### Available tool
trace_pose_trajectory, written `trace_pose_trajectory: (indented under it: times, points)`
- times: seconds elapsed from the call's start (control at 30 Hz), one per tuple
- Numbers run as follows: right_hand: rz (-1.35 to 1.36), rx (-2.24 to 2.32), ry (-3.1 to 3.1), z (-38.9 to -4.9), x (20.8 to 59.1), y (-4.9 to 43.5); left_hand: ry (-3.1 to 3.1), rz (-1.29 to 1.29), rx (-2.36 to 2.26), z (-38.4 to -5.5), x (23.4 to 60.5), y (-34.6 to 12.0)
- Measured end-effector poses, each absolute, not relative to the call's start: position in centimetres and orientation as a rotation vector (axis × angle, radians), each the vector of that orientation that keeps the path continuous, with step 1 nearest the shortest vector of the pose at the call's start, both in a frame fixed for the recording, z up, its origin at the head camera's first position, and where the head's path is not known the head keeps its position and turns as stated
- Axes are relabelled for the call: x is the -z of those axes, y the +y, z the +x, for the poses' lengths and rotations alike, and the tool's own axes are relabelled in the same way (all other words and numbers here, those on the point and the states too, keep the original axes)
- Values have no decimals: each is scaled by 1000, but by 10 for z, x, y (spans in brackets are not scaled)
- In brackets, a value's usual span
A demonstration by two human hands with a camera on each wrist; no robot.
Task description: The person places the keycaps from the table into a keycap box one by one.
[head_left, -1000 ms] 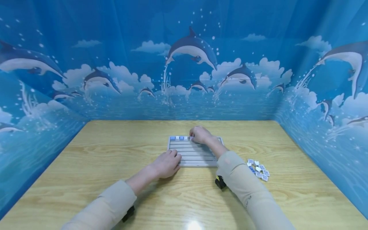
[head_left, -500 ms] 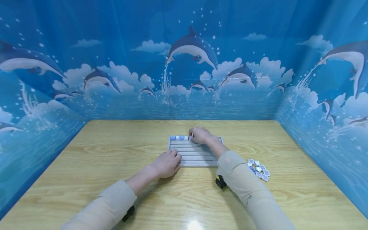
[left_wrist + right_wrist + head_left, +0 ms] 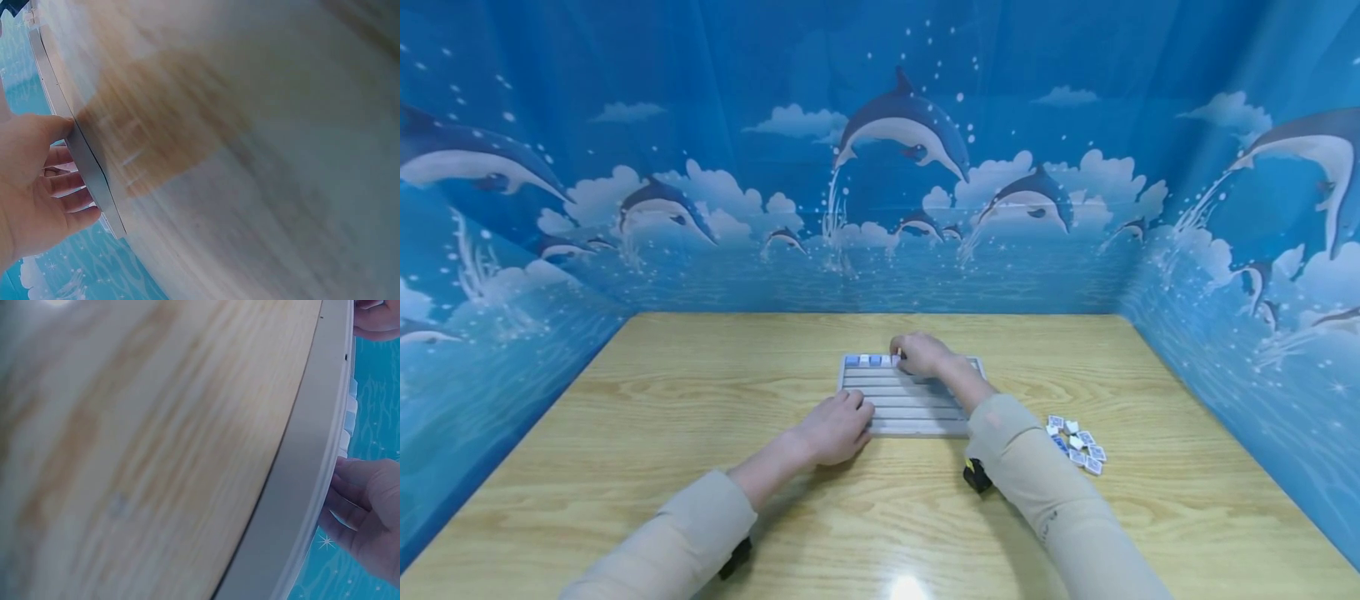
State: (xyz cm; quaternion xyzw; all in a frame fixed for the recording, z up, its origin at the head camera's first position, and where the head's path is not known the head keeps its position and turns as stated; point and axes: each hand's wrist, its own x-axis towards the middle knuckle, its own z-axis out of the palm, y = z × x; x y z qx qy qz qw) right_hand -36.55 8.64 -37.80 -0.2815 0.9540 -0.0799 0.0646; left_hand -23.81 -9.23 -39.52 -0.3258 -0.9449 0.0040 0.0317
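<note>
A shallow white slatted tray (image 3: 917, 427) lies on the table, with several small blue and white tiles (image 3: 863, 361) in its farthest row, at the left end. My left hand (image 3: 835, 427) holds the tray's near left corner; in the left wrist view its thumb (image 3: 59, 127) is at the front wall and the fingertips go behind it. At the far row, my right hand (image 3: 922, 353) pinches a small pale tile (image 3: 896, 360) beside the others. In the right wrist view, the fingers (image 3: 350, 509) bend behind the tray wall, by the line of tiles. The pinched tile's face is hidden.
A loose cluster of several blue and white tiles (image 3: 1077, 443) lies on the wood-grain table (image 3: 715, 375), right of the tray near the right sleeve. A dolphin-print curtain (image 3: 880, 275) stands along the table's back and sides.
My right hand has slid slightly left along the far row, bringing the pinched tile closer to the other tiles. The left hand stays on the tray.
</note>
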Motion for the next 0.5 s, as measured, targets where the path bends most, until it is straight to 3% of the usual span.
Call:
trace_pose_trajectory:
  times: [0.5]
  points:
    - [-846, 259, 2861, -363, 378, 87, -2892, -1008, -7, -237, 396, -92]
